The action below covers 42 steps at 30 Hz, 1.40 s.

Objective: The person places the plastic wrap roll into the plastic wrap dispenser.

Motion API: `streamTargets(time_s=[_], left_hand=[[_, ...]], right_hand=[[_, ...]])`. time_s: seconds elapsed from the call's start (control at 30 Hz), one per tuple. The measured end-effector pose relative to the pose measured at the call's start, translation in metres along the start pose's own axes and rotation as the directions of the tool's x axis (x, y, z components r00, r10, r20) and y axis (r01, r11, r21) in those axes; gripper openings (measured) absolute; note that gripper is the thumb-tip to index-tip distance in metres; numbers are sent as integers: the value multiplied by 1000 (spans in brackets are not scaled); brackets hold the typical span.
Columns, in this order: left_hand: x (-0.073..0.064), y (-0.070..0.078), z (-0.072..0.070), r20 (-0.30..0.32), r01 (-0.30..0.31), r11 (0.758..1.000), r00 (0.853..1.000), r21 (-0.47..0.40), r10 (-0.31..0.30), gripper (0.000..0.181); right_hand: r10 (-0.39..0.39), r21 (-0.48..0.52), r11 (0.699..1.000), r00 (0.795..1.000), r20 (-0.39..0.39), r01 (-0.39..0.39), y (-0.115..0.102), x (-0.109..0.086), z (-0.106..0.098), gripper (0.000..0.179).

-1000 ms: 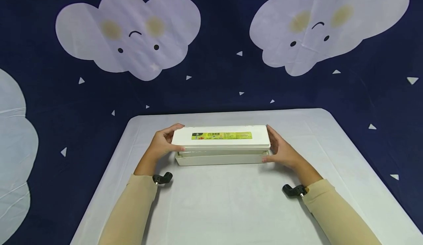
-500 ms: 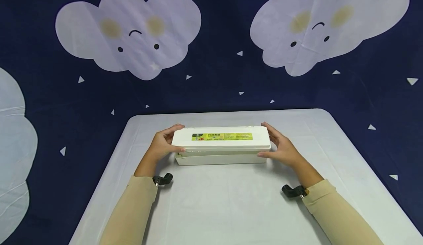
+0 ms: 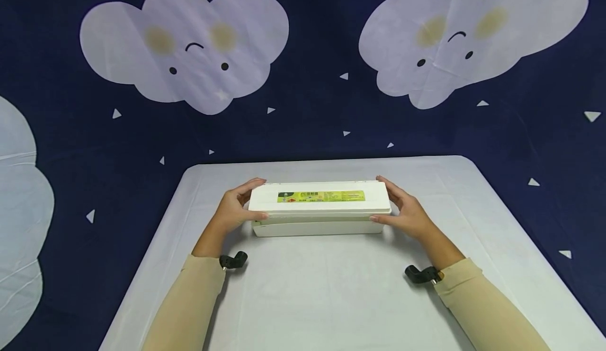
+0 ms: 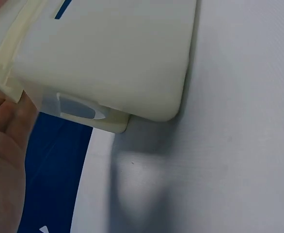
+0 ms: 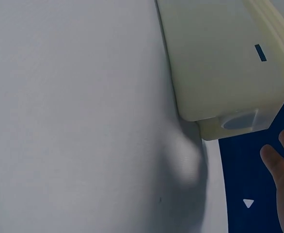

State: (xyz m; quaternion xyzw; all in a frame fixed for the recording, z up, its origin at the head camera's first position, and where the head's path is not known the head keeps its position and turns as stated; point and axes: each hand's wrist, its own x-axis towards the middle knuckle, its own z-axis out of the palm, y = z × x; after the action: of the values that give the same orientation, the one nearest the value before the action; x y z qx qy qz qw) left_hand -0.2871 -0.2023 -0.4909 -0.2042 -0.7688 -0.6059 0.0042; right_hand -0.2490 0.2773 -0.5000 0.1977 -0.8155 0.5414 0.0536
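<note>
A long white cling film box (image 3: pixel 317 228) lies across the far part of the table. Its lid (image 3: pixel 265 193) carries a yellow-green printed label (image 3: pixel 321 196), and a narrow band shows between lid and lower front wall. My left hand (image 3: pixel 235 206) grips the lid's left end, thumb at the front edge and fingers behind. At the right end my right hand (image 3: pixel 409 214) holds the lid the same way. In the left wrist view the box's front wall (image 4: pixel 113 63) and a clear oval on its end appear. The right wrist view shows the opposite end (image 5: pixel 224 73).
A white cloth covers the table (image 3: pixel 326 293). Behind it hangs a dark blue curtain (image 3: pixel 312 140) with cloud prints. Black wrist camera mounts (image 3: pixel 233 260) stick out inward from the wrists.
My right thumb has moved up and inward from the lower wall to the lid's front edge. The right fingers have come over the back corner. The lid has shifted slightly right.
</note>
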Motion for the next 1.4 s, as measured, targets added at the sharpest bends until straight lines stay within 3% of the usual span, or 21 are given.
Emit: streamTargets(time_s=[0.33,0.57,1.4], left_hand=[[-10,1,0,13,-5,994,1000,105,4,90],[-16,-1,0,10,5,974,1000,228,-8,96],[-20,-7,5,17,-7,979,1000,202,4,100]], right_hand=[[30,-14,999,999,35,-29,7,-3,1,106],[53,-17,998,997,56,-52,8,-5,3,110],[67,-10,998,997,48,-66,16,-11,7,112]])
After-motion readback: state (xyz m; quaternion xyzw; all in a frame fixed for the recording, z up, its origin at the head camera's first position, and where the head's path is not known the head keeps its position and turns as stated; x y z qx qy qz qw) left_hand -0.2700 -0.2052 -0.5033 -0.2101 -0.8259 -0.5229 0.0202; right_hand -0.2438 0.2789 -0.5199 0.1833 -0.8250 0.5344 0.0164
